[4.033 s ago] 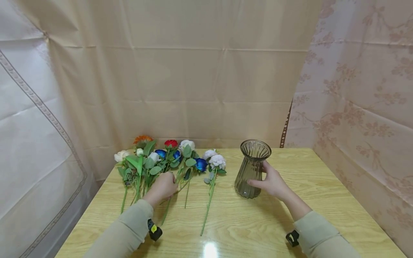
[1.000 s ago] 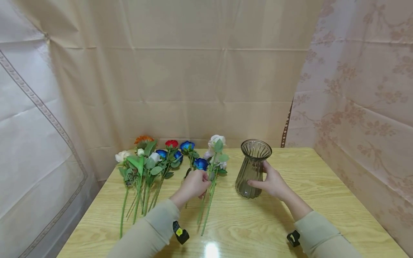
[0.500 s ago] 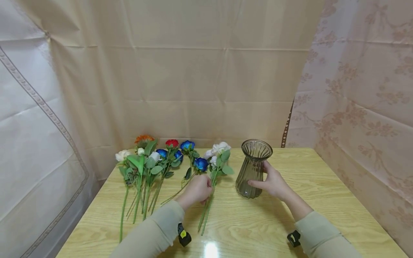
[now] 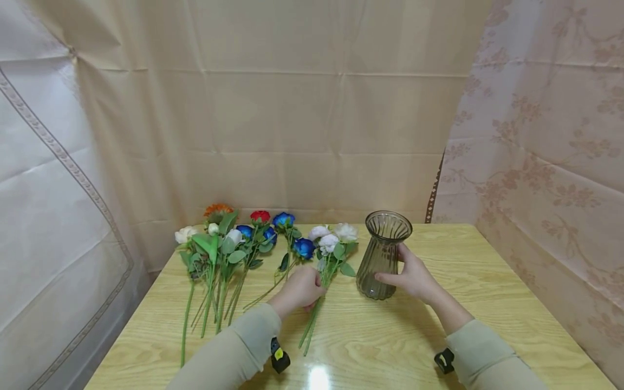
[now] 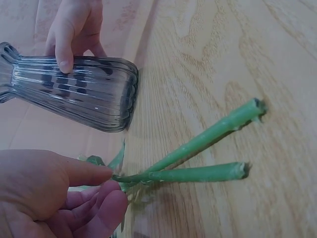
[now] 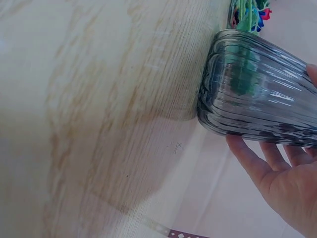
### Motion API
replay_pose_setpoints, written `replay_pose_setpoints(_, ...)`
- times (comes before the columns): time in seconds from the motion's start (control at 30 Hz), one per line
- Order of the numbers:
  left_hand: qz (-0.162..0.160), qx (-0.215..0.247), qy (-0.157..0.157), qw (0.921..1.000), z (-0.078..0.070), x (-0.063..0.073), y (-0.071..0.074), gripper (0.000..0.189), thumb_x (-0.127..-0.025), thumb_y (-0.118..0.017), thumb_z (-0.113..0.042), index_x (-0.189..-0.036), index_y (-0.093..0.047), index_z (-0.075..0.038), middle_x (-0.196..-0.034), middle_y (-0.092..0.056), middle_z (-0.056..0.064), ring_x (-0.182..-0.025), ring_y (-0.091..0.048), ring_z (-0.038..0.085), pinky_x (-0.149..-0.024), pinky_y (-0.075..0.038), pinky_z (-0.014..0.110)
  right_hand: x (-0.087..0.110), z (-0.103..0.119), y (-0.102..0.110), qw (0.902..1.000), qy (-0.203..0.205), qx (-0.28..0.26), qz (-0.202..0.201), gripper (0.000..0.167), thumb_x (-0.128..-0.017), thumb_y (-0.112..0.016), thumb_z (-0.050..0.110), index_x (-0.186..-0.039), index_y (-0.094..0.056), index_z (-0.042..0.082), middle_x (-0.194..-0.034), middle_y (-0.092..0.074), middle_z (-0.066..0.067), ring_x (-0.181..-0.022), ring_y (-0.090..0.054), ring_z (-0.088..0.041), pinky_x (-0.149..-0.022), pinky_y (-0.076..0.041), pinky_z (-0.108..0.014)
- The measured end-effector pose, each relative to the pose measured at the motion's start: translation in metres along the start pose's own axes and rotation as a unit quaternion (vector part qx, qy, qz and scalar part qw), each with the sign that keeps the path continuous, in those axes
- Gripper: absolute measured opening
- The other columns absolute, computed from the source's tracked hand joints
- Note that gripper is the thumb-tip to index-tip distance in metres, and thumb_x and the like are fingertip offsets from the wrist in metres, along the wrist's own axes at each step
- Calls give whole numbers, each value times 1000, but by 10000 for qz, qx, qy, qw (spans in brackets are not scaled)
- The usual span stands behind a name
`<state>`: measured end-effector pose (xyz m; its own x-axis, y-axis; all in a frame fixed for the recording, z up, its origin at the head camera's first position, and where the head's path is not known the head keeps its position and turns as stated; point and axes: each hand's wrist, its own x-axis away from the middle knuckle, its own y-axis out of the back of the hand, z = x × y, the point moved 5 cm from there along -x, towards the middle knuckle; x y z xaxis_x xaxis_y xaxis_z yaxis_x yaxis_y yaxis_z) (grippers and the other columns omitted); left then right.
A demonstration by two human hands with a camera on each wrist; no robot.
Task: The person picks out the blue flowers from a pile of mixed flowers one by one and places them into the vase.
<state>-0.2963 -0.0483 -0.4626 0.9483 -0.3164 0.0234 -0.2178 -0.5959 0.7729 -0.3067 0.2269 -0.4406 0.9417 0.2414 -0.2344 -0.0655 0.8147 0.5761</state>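
My left hand (image 4: 299,287) pinches the green stem of a white rose (image 4: 346,232) between thumb and fingers, low over the table. This rose lies beside a stem of pale, ruffled flowers (image 4: 329,243); their stems run close together. In the left wrist view the fingertips meet on a thin green stem, and two cut stem ends (image 5: 198,173) point away from the hand (image 5: 64,193). On the right, a ribbed smoky-glass vase (image 4: 377,265) stands upright. My right hand (image 4: 409,273) holds its side, thumb in front; in the right wrist view several fingers (image 6: 247,158) lie along the glass.
Two blue roses (image 4: 304,248) lie just left of my left hand. Further left lie a red flower (image 4: 260,217), an orange flower (image 4: 218,210) and several white and blue blooms with long stems. A beige curtain (image 4: 317,135) hangs behind the wooden table (image 4: 390,346).
My left hand has carried the white rose rightward from the bunch and lowered it beside the pale flowers, its head tipping right. A blue rose now shows uncovered. My right hand stays on the vase.
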Motion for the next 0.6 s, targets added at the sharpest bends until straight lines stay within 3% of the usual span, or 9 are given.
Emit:
replay_pose_setpoints(0.27, 47, -118, 39, 9999, 1, -2, -1, 39, -93, -74, -12, -59, -55, -12, -43, -55, -2, -37, -59, 14, -45, -49, 27, -1, -2, -1, 9999, -41, 106, 16, 95, -83, -87, 33, -154, -32, 4, -142, -52, -25, -131, -47, -48, -104, -39, -66)
replay_pose_setpoints(0.43, 27, -36, 92, 9999, 0, -3, 3, 32, -91, -75, -11, -66, -56, -13, -53, -55, -3, -42, -58, 11, -44, -44, 25, 0, -1, -1, 9999, -48, 103, 10, 93, -83, -87, 32, -153, -33, 3, -141, -52, -24, -131, -47, -48, -105, -38, -66)
replay_pose_setpoints(0.6, -109, -214, -97, 9997, -6, -2, 14, 24, -90, -76, -12, -72, -60, -12, -62, -55, -3, -51, -53, 10, -48, -41, 26, 0, -1, 0, 10000, -20, 67, 6, 92, -82, -87, 31, -152, -34, 3, -141, -53, -24, -131, -47, -48, -104, -38, -66)
